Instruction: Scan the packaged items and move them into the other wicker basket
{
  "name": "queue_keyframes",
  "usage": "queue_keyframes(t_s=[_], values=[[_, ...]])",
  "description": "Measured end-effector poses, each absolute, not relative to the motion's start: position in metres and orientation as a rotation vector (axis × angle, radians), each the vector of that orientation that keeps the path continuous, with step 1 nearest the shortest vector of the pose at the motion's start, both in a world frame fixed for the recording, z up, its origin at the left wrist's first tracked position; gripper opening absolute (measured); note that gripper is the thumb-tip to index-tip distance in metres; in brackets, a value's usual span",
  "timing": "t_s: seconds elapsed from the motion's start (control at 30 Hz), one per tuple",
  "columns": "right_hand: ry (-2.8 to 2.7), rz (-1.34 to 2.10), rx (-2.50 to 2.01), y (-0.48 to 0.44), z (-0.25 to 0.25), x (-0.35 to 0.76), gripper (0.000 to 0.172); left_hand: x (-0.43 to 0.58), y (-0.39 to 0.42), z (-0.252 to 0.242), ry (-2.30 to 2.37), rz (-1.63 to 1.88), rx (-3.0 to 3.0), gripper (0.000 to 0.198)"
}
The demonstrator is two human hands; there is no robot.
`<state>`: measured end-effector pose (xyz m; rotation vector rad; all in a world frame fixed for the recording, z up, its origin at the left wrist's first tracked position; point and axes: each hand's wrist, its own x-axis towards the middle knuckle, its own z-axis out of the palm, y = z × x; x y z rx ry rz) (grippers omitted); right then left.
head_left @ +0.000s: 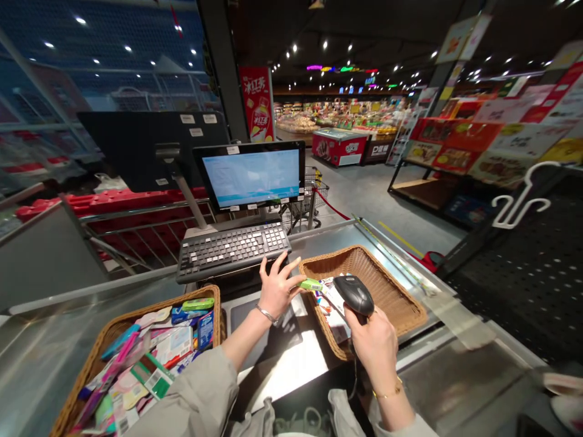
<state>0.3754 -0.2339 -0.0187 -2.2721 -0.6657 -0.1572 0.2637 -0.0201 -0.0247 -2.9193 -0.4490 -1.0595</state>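
A small green packet (311, 284) is pinched between the thumb and a finger of my left hand (277, 285), whose other fingers spread upward. My right hand (374, 343) grips a black barcode scanner (354, 295) with its head pointing left, near the packet. Both are over the left part of a wicker basket (387, 285), where a few packaged goods (334, 318) lie. To my left a second wicker basket (214, 297) holds a heap of small packaged goods (159, 358), among them another green packet (198, 304).
Beyond my left hand are a black keyboard (234, 244) and a lit monitor (255, 176), with a larger dark screen (150, 152) behind. The baskets stand on a metal counter (319, 240). A white hanger (519, 200) hangs at the right.
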Motion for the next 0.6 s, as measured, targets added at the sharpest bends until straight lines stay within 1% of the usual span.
queue_keyframes(t_s=[0.27,0.47,0.53,0.6], values=[[-0.559,-0.185,-2.312,-0.251,-0.028,0.387,0.045,0.297,-0.031,-0.032,-0.301,-1.047,-2.958,0.022],[-0.534,-0.197,-2.275,-0.259,-0.026,0.390,0.042,0.316,-0.044,-0.037,-0.309,-0.917,-2.996,0.051],[-0.534,-0.204,-2.271,-0.259,-0.025,0.391,0.041,0.317,-0.046,-0.036,-0.313,-0.876,-3.013,0.055],[-0.526,-0.188,-2.276,-0.258,-0.025,0.391,0.041,0.314,-0.045,-0.034,-0.308,-0.854,-3.026,0.053]])
